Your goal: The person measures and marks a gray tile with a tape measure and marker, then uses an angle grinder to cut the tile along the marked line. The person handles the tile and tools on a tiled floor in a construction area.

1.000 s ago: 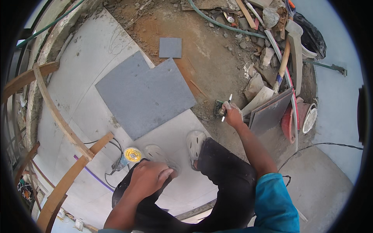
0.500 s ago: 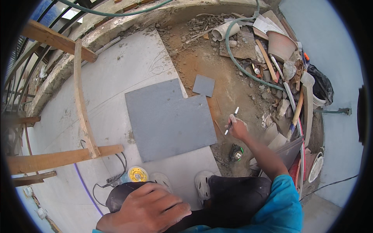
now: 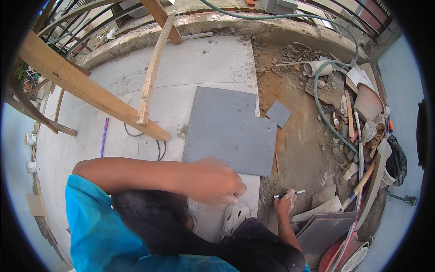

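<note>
A large grey tile [image 3: 226, 131] with a notched corner lies on the pale tiled floor [image 3: 131, 68]. Beside the notch, a small square grey piece [image 3: 278, 114] rests on the dirt. My left hand [image 3: 218, 182] is over the tile's near edge, its back up; motion blurs the fingers, and I see nothing held. Low at the right, on the dirt side, my right hand [image 3: 283, 205] grips a black and white marker pen [image 3: 299, 192]. A dark object, perhaps the tape measure, is partly hidden at its fingertips.
Wooden beams [image 3: 86, 84] stand at the left. Along the right wall lies rubble with a bucket [image 3: 368, 103], a green hose [image 3: 321, 109] and a long-handled tool [image 3: 360, 183]. Grey tile pieces [image 3: 324, 235] lean near my right forearm. A black cable [image 3: 158, 152] lies left of the tile.
The view has swung, so the scene sits further right. My left arm has come across over the tile's near edge. My right hand has drawn back toward me, where the tape measure lay, still with the marker pen.
</note>
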Action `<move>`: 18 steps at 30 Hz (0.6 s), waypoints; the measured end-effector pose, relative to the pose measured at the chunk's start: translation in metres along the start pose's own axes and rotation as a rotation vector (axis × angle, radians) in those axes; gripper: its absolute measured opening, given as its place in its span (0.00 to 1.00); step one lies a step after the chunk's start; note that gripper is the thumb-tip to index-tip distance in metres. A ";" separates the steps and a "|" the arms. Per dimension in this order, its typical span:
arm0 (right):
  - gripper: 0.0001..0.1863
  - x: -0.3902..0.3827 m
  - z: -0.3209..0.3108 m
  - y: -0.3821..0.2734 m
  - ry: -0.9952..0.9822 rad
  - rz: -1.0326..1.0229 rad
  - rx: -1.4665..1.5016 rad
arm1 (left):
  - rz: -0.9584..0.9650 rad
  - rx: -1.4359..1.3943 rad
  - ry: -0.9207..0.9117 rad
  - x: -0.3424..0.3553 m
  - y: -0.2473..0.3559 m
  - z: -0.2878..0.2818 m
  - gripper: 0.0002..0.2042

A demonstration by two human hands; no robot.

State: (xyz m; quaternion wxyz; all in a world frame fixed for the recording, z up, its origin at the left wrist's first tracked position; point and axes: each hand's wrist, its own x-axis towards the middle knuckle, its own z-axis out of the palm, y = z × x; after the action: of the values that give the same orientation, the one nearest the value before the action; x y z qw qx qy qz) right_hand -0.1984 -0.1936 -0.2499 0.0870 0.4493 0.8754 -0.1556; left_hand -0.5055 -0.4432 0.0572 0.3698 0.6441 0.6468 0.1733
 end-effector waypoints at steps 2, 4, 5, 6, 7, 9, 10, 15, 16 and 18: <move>0.36 -0.004 0.009 0.009 0.092 0.004 0.113 | -0.004 0.013 -0.028 0.028 -0.013 0.008 0.09; 0.38 -0.002 0.007 0.018 0.147 0.006 0.163 | 0.035 -0.155 0.054 0.060 -0.027 0.027 0.09; 0.38 -0.004 0.011 0.013 0.125 0.005 0.181 | -0.011 -0.256 0.045 0.075 -0.031 0.037 0.09; 0.39 -0.005 0.011 0.013 0.119 0.009 0.185 | -0.039 -0.358 0.045 0.093 -0.038 0.050 0.10; 0.40 -0.004 0.011 0.014 0.126 -0.020 0.235 | -0.093 -0.395 0.090 0.108 -0.047 0.069 0.11; 0.40 0.005 0.007 0.025 0.162 -0.059 0.324 | -0.177 -0.468 0.171 0.141 -0.062 0.105 0.15; 0.39 0.004 -0.010 0.013 0.096 -0.048 0.396 | -0.227 -0.513 0.205 0.153 -0.069 0.122 0.18; 0.37 -0.018 -0.088 -0.075 -0.014 -0.160 0.651 | -0.577 -1.015 0.279 0.183 -0.075 0.181 0.39; 0.36 -0.023 -0.093 -0.084 -0.008 -0.228 0.674 | -0.608 -1.243 0.201 0.181 -0.071 0.186 0.42; 0.33 -0.025 -0.096 -0.090 -0.060 -0.178 0.971 | -0.653 -1.470 0.087 0.162 -0.053 0.157 0.43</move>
State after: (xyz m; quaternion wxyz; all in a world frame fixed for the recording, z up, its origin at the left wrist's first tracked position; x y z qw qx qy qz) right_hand -0.2577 -0.2284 -0.1355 -0.1207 0.3569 0.7340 -0.5651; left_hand -0.4156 -0.3332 -0.1260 0.7056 0.0070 0.5368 0.4625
